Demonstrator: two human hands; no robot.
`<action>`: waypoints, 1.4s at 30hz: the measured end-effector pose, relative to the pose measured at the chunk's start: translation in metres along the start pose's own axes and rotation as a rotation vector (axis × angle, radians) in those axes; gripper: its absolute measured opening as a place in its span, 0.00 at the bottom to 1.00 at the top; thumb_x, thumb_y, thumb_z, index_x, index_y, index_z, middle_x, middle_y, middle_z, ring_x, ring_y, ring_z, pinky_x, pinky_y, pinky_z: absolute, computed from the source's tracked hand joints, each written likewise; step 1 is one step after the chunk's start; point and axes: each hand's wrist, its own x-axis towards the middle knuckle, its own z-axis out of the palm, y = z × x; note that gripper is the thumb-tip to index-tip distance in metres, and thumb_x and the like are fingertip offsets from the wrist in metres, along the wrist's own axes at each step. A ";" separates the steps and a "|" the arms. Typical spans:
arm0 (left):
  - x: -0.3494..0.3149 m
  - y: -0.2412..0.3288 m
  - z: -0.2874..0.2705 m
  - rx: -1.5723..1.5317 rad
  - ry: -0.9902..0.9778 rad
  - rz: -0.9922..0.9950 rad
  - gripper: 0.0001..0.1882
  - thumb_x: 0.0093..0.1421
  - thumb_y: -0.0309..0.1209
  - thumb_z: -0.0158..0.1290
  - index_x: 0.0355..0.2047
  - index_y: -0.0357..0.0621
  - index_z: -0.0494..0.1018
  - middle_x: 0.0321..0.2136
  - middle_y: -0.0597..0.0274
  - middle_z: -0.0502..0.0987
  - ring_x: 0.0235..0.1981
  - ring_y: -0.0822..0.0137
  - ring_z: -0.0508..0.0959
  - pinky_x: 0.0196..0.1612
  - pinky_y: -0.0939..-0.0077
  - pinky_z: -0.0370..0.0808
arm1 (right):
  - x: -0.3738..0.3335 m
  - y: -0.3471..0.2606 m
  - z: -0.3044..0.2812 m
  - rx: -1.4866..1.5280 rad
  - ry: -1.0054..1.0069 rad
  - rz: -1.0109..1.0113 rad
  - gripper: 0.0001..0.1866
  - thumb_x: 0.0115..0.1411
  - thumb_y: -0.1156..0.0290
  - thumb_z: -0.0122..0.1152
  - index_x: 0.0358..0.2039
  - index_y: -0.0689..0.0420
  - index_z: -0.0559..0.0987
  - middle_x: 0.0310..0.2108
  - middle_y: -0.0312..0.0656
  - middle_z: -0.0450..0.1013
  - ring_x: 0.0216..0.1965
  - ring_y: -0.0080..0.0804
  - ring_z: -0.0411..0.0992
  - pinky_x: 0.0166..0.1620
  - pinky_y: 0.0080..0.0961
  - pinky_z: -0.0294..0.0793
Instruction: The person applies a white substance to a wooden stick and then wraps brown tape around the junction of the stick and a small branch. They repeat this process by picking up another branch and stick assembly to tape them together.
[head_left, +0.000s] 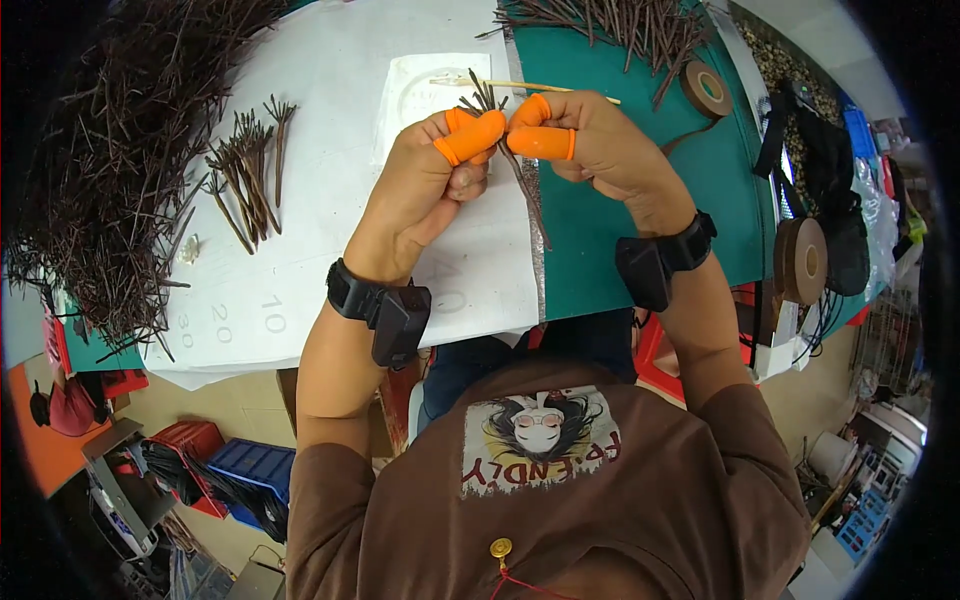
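Above the table's middle, my left hand [440,160] is closed on a dark brown branched twig [524,195]. Its forked tips poke up past the fingers, and the stem slants down to the right. Close beside it, my right hand [590,145] pinches thumb and forefinger together at the twig; what lies between them is hidden. Orange finger cots cover the thumb and forefinger of both hands. Behind the twig, a white square dish [405,95] lies with a thin brush-like stick [560,92] across it.
A big heap of dark twigs [110,150] fills the left side, with a small bunch of twigs [245,175] beside it. More twigs [620,25] lie at the far right, near a roll of brown tape [706,88]. A larger brown roll [803,260] stands at the right edge.
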 end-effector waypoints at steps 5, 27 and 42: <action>0.002 -0.004 0.003 0.004 -0.008 0.115 0.04 0.54 0.26 0.49 0.27 0.37 0.67 0.17 0.67 0.66 0.12 0.81 0.58 0.14 0.90 0.53 | 0.000 0.000 0.002 -0.059 0.049 0.007 0.06 0.50 0.74 0.57 0.29 0.59 0.74 0.16 0.25 0.61 0.13 0.08 0.50 0.15 0.07 0.43; 0.001 -0.005 0.004 0.446 0.078 0.324 0.10 0.54 0.33 0.51 0.28 0.37 0.69 0.15 0.71 0.67 0.13 0.83 0.59 0.16 0.91 0.55 | 0.002 0.001 -0.006 -0.316 0.012 -0.254 0.07 0.50 0.75 0.56 0.30 0.63 0.73 0.21 0.31 0.68 0.23 0.15 0.63 0.27 0.11 0.62; 0.004 -0.010 0.007 0.516 0.283 0.379 0.10 0.53 0.32 0.52 0.26 0.38 0.67 0.17 0.69 0.68 0.14 0.83 0.60 0.16 0.90 0.56 | 0.001 0.005 0.005 -0.468 0.139 -0.282 0.07 0.51 0.74 0.55 0.30 0.63 0.74 0.21 0.30 0.67 0.23 0.14 0.63 0.27 0.11 0.62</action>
